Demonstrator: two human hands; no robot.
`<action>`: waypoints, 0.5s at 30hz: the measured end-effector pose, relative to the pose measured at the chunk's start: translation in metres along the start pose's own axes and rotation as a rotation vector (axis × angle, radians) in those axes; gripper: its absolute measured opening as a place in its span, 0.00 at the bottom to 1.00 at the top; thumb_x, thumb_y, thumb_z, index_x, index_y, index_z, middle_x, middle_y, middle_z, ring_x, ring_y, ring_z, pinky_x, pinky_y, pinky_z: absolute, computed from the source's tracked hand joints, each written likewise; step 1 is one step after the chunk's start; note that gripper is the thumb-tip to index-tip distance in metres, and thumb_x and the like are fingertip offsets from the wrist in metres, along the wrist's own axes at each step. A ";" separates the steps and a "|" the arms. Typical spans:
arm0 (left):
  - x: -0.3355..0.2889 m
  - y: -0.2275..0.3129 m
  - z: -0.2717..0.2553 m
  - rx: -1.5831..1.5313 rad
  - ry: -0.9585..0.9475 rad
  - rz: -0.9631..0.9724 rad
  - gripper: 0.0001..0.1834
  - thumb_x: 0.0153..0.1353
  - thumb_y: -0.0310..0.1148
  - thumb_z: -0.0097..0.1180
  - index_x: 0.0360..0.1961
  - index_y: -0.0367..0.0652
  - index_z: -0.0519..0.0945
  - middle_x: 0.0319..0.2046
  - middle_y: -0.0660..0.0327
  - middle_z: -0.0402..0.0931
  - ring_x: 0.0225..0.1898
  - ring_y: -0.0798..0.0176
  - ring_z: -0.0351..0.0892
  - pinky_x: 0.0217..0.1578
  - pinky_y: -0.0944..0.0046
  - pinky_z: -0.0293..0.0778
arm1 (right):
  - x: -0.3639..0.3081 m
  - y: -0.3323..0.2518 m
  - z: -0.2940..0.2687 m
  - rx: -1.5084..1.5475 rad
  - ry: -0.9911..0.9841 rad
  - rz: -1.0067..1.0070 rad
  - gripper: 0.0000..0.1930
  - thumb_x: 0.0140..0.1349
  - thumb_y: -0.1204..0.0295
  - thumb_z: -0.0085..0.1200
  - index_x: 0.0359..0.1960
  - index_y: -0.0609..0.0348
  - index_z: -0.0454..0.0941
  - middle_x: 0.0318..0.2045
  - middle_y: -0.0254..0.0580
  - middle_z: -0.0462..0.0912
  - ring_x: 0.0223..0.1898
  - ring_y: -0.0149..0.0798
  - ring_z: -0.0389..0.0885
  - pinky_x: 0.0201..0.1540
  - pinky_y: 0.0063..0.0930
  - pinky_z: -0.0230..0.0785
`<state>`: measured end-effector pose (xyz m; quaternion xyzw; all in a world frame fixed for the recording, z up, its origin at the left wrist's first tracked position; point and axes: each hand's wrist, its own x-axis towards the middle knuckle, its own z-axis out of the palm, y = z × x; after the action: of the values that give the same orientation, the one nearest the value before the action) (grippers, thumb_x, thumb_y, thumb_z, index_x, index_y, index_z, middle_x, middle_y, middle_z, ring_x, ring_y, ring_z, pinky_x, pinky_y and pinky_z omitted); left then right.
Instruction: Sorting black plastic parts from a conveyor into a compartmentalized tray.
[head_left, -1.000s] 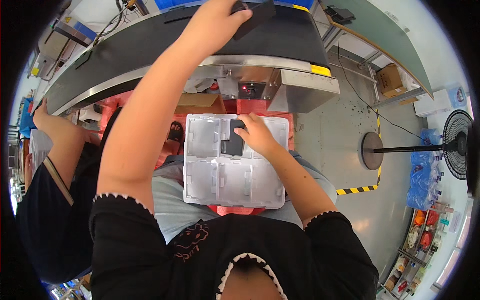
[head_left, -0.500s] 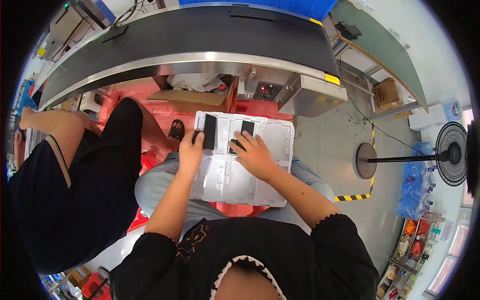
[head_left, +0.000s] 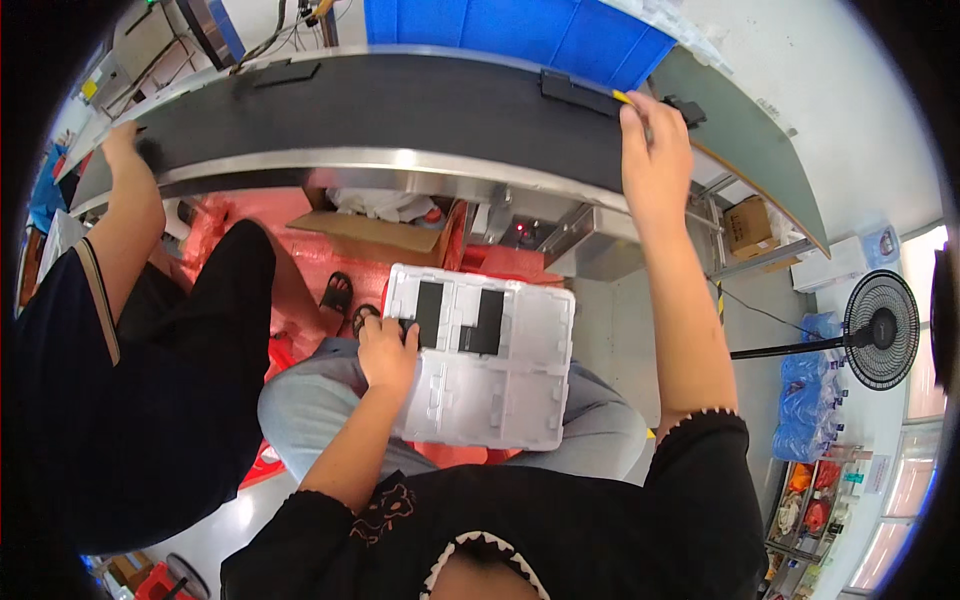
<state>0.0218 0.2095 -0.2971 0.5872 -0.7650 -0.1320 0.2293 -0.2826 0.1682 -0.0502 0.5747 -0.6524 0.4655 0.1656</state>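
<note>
On my lap lies a white moulded plastic tray with several shallow compartments. Two flat black pieces sit in its far row: a left one and a stepped one just right of it. My left hand is at the tray's left edge, thumb and fingers closed round the near-left part of the left piece. Stretched far forward, my right hand is over the right end of the conveyor belt, fingers curved and thumb apart. Its fingertips are beside another flat black piece; whether they touch it is unclear.
The black conveyor belt crosses ahead, with another black piece at its far left edge. Behind it stands a blue bin. A co-worker's arm reaches to the belt at left. An open carton is underneath; a fan stands right.
My right hand has left the tray's black piece and reached forward to the belt's right end. My left hand stays by the left piece. The co-worker's hand now reaches over the belt.
</note>
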 end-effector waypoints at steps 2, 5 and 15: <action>0.005 0.007 -0.003 0.010 -0.028 0.006 0.16 0.50 0.41 0.63 0.24 0.40 0.73 0.34 0.50 0.68 0.38 0.44 0.70 0.37 0.49 0.70 | 0.036 0.058 0.030 -0.473 0.028 0.266 0.35 0.57 0.45 0.50 0.47 0.72 0.74 0.46 0.60 0.75 0.52 0.53 0.72 0.55 0.42 0.63; 0.013 0.008 -0.017 0.021 -0.046 -0.008 0.15 0.50 0.40 0.63 0.22 0.39 0.73 0.32 0.51 0.69 0.37 0.46 0.70 0.36 0.51 0.70 | 0.059 0.089 0.059 -0.417 -0.479 0.798 0.45 0.45 0.38 0.58 0.54 0.66 0.71 0.58 0.56 0.68 0.60 0.53 0.65 0.58 0.45 0.60; 0.228 0.064 -0.150 -0.231 0.668 0.638 0.07 0.56 0.30 0.56 0.33 0.38 0.74 0.38 0.54 0.73 0.41 0.48 0.73 0.42 0.53 0.68 | 0.048 0.140 0.032 0.487 0.334 0.510 0.16 0.50 0.77 0.61 0.41 0.68 0.74 0.26 0.38 0.78 0.27 0.30 0.77 0.33 0.25 0.71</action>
<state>-0.0029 0.0188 -0.0936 0.3039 -0.7719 0.0569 0.5555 -0.4130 0.1014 -0.0891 0.3326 -0.6088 0.7202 0.0072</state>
